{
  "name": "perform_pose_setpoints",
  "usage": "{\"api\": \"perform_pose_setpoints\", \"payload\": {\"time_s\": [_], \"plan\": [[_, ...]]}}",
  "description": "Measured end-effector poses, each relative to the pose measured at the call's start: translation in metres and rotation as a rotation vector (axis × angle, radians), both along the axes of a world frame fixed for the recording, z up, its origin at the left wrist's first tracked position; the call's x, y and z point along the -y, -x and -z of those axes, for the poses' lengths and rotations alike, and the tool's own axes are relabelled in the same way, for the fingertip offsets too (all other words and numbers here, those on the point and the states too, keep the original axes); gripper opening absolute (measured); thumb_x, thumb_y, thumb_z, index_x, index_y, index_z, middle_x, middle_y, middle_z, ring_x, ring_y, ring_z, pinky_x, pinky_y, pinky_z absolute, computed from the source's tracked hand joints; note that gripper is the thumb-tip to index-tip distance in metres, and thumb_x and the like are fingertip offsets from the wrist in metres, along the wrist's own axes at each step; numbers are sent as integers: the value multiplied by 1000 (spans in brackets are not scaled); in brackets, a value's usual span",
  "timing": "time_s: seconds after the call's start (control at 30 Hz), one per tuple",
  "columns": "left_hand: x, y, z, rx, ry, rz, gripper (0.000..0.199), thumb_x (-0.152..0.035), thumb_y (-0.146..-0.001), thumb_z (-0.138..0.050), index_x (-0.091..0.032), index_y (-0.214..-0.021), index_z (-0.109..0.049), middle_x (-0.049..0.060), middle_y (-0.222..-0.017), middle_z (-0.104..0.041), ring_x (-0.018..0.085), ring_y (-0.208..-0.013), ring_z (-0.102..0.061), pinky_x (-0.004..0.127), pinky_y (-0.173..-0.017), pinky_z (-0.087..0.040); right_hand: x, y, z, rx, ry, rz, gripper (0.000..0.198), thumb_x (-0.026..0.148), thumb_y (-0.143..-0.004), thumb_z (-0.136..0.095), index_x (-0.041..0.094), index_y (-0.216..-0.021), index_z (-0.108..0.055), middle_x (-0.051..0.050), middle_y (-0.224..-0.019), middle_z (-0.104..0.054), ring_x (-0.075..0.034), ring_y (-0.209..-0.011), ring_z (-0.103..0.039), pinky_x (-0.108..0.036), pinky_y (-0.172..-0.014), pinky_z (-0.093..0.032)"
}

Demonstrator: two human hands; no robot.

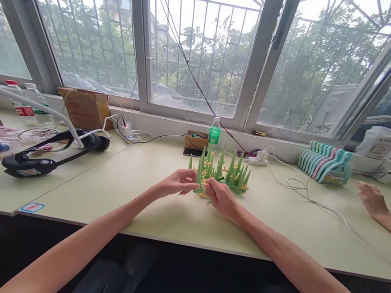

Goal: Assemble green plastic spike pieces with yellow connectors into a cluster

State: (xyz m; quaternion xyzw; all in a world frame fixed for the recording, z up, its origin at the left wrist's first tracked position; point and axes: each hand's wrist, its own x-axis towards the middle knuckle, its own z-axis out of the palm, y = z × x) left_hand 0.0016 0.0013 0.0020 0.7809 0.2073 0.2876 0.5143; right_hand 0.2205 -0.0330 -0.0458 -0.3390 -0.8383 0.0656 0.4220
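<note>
My left hand (182, 182) is closed, its thumb and fingertips against the lower part of a green cone-shaped piece (198, 175) that stands pointed end up. Close beside it, my right hand (221, 196) pinches at a small yellow piece (204, 184) on the cone's side; the fingers partly hide it. Just behind both hands stands a cluster of similar green cones (239, 183), several with little yellow pieces on them.
A co-worker's hand (373, 200) rests at the right, near a row of pastel hangers (324, 164). A bottle (214, 132), a small cardboard box (196, 141) and a power strip (258, 158) stand behind. A black headset (33, 162) lies left; a white cable (328, 209) crosses the table.
</note>
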Motion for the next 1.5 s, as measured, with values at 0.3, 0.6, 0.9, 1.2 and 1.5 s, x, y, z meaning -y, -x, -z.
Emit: {"api": "perform_pose_setpoints", "payload": {"time_s": [0.3, 0.6, 0.9, 1.2, 1.5], "plan": [[-4, -3, 2, 31, 60, -105, 63, -64, -93, -45, -13, -56, -49, 0, -49, -48, 7, -40, -43, 21, -41, -31, 0, -2, -1, -56, -142, 51, 23, 29, -105, -31, 21, -90, -46, 2, -66, -50, -10, -54, -42, -22, -56, -35], [-3, -3, 5, -214, 80, -7, 77, -73, -91, -37, -8, -63, -68, 5, -46, -55, 8, -38, -44, 21, -42, -34, -3, -2, -1, -31, -206, 14, 24, 29, -105, -34, 20, -90, -50, -2, -75, -54, -12, -62, -44, -23, -60, -37], [-6, -2, 6, -194, 171, 13, 91, -79, -89, -21, -7, -68, -71, 9, -51, -59, 12, -43, -49, 23, -43, -37, 0, -3, -3, 20, -175, 36, 27, 31, -105, -33, 20, -96, -56, -3, -76, -53, -13, -61, -44, -23, -58, -37], [-6, -2, 9, -186, 164, -6, 82, -76, -90, -33, -7, -71, -72, 9, -55, -61, 11, -44, -49, 22, -44, -36, 2, -4, -6, 21, -171, 24, 26, 30, -104, -35, 19, -96, -57, -4, -78, -57, -12, -61, -47, -22, -59, -36], [0, -2, 3, -175, 120, -57, 70, -69, -91, -43, -8, -72, -71, 8, -57, -62, 9, -44, -48, 22, -46, -38, 0, -4, -5, 40, -166, 55, 26, 29, -104, -36, 19, -91, -56, -3, -77, -60, -12, -61, -49, -22, -58, -35]]}}
